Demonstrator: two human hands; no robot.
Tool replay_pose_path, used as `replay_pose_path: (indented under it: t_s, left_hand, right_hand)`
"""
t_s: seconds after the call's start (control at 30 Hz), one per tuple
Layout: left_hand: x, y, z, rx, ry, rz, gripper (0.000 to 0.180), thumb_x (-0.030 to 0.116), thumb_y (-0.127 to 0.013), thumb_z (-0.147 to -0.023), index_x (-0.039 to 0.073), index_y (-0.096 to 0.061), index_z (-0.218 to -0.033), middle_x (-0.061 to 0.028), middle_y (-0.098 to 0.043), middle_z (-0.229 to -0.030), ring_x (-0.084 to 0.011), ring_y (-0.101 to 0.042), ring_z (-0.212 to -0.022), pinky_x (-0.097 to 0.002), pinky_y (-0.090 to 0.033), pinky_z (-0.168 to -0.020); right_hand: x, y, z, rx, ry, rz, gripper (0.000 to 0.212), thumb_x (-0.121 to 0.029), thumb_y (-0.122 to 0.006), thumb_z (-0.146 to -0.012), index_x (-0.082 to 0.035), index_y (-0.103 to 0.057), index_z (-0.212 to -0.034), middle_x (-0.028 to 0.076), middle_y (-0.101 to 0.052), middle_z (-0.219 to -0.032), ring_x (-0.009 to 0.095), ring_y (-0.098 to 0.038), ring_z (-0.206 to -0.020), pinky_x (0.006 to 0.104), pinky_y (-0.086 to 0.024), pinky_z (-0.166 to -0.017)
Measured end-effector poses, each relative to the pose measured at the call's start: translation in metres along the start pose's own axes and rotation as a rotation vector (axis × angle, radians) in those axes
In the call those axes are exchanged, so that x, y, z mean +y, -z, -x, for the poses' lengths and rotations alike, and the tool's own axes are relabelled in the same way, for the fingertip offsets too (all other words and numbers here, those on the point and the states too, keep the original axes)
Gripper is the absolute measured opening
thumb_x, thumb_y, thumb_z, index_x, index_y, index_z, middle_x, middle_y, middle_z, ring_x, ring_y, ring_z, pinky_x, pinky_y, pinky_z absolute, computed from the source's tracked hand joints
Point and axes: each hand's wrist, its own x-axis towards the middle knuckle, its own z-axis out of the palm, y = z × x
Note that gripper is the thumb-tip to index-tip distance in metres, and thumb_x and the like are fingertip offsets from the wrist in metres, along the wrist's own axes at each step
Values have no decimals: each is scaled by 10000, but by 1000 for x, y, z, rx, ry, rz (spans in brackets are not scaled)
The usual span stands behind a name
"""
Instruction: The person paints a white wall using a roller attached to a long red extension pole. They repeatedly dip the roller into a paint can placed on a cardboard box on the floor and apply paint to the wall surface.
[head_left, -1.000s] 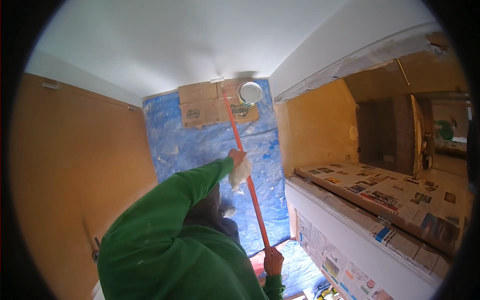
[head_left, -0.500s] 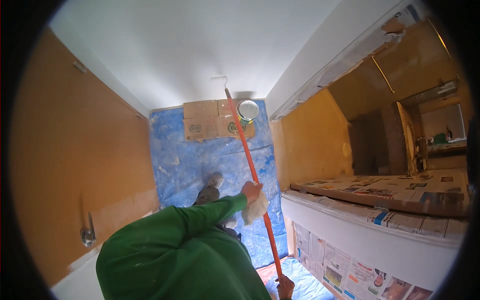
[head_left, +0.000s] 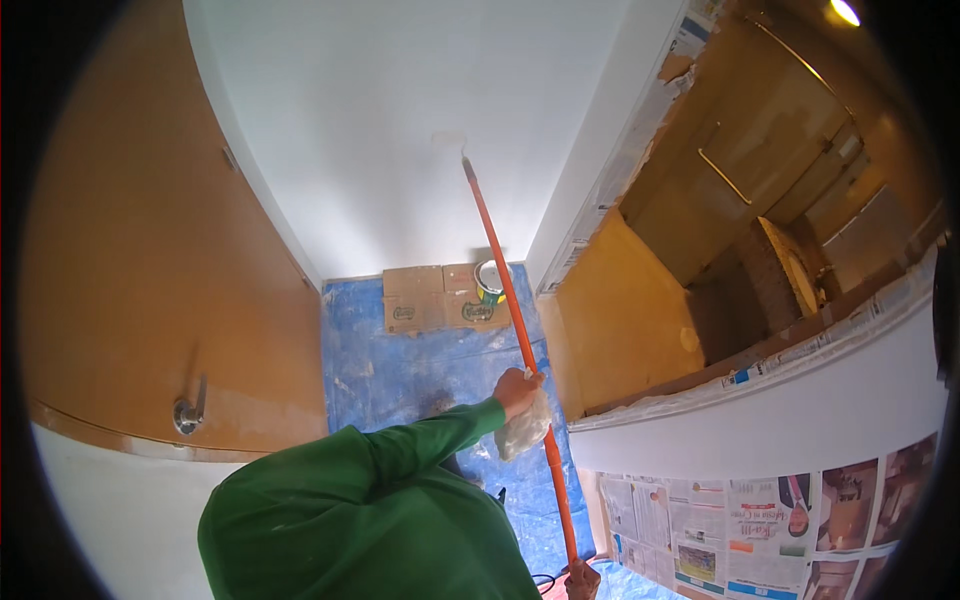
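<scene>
white wall (head_left: 400, 130) rises ahead, blue sheet (head_left: 420, 370) on the floor with cardboard (head_left: 425, 300) and a paint can (head_left: 489, 279) at its foot. left hand (head_left: 518, 388) grips the orange pole (head_left: 505, 300) mid-shaft with a rag (head_left: 525, 430) — right hand (head_left: 581, 577) closes round its lower end, roller tip touching the wall.

My left hand (head_left: 517, 386) grips the orange pole (head_left: 512, 330) mid-shaft (a crumpled plastic bag (head_left: 525, 430) pinned beneath), my right hand (head_left: 581, 577) at its base, its tip against the white wall (head_left: 400, 130).
</scene>
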Motion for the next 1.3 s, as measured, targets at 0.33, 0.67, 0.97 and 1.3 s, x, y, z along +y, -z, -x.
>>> replay_pose_path:
  t_s: [0.33, 0.67, 0.97, 1.3]
  left_hand:
    - [58, 31, 42, 34, -291, -48, 422, 367, -553, -847, -15, -630, -687, -196, -605, -621, -324, -622, -615, -416, -451, -573]
    - [129, 61, 43, 105, -596, -77, 416, 343, -539, -877, -19, -639, -699, -142, -590, -558, -241, -593, -520, -386, -446, -528]
    - [198, 81, 39, 125, -622, -14, 413, 341, -549, -872, -34, -624, -715, -124, -588, -577, -200, -582, -537, -361, -449, -539]
    - [66, 26, 1, 75, -452, -57, 431, 403, -512, -876, 25, -641, -716, -167, -612, -628, -292, -616, -619, -400, -455, -596]
  right_hand:
    - [-27, -16, -10, 4, -37, -466, 155, -45, -509, -842, -104, -649, -876, 74, -594, -733, 170, -504, -533, 306, -411, -455]
    - [-96, -18, -55, 172, 97, -591, 352, -274, -406, -955, -78, -632, -769, 110, -547, -623, 228, -501, -525, 363, -423, -504]
    - [-147, -3, -100, 282, 206, -679, 455, -347, -381, -963, -43, -643, -750, 106, -506, -587, 212, -432, -494, 355, -383, -486]
    - [-42, -34, -62, 146, -3, -540, 341, -307, -440, -919, -82, -670, -803, 72, -556, -594, 176, -487, -475, 336, -398, -450]
